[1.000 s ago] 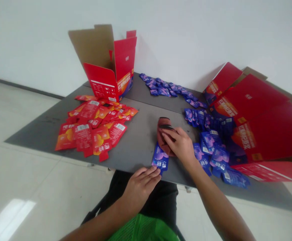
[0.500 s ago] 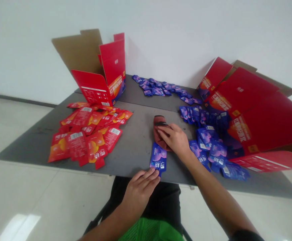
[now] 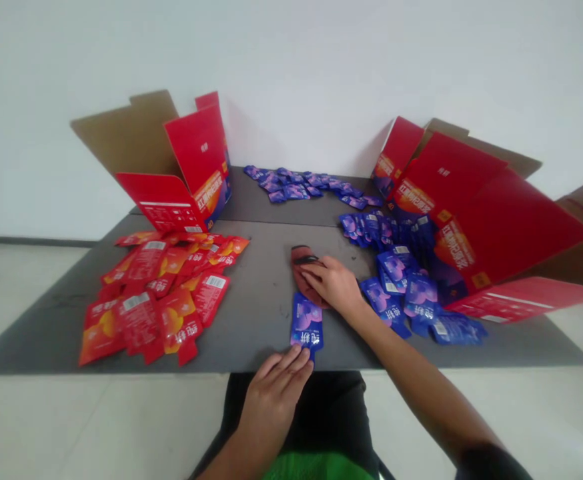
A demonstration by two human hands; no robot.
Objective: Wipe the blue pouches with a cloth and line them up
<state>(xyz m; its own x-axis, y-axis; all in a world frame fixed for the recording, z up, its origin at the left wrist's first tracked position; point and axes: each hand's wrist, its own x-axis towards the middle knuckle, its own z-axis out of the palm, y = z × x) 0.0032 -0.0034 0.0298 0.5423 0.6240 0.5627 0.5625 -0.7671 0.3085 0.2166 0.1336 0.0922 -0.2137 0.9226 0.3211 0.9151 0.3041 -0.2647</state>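
A purple pouch (image 3: 306, 321) lies flat near the front edge of the table, its narrow spout end towards me. On that near end rest the fingertips of my left hand (image 3: 274, 387), close together and holding the pouch against the table; the thumb's grip is hidden. My right hand (image 3: 335, 283) is closed on a folded reddish-brown cloth (image 3: 300, 270) with dark edging. The cloth sits at the far end of the pouch and covers part of it.
Red-orange pouches (image 3: 141, 313) are heaped on the left before an open red carton (image 3: 156, 200). More purple pouches (image 3: 394, 307) lie on the right beside open red cartons (image 3: 501, 227). A row of purple pouches (image 3: 311, 183) lines the back by the wall (image 3: 291, 80).
My view has shifted, so the table sits a little lower and more to the left in the picture. Both hands keep their places on the pouch and the cloth.
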